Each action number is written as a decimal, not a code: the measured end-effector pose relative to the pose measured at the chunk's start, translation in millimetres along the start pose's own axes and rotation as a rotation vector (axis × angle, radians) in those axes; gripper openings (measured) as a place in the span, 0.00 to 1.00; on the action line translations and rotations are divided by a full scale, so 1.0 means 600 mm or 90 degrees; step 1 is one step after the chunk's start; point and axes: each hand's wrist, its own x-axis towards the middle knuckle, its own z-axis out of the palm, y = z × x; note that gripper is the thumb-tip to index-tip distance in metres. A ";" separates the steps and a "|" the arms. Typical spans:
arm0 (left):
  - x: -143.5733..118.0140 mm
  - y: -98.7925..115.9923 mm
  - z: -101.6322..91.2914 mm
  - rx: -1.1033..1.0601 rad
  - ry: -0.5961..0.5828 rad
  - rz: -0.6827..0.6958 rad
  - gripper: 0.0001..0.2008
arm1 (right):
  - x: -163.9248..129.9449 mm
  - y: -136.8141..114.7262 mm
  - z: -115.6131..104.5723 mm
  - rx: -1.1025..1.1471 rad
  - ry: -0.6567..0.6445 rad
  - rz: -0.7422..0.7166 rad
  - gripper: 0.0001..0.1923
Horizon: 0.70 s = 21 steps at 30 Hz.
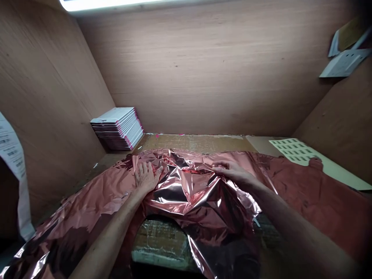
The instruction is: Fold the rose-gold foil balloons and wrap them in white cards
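Fingers of the left hand [146, 176] lie flat and spread on the pink foil sheet [197, 186]; right hand [234, 172] pinches a fold just beside it. Foil's crinkly, so a hard tug could probably tear it.

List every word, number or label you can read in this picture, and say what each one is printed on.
Nothing can be read.
White sheet on the right: rows of dark printed blocks, too small.
Paper hanging on the left wall: barcode-like marks and lines, blurred.
Papers pinned at upper right: too blurred.
Stack of cards: no text visible.
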 end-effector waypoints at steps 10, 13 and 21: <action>0.015 0.050 -0.056 0.015 0.071 0.019 0.36 | -0.065 0.057 -0.063 -0.322 0.205 0.005 0.24; 0.014 0.117 -0.051 -0.002 0.063 0.163 0.33 | -0.122 0.014 -0.009 -0.431 0.217 -0.234 0.24; -0.005 0.187 0.014 0.056 -0.020 0.190 0.40 | -0.315 0.023 0.072 -0.607 -0.043 -0.410 0.27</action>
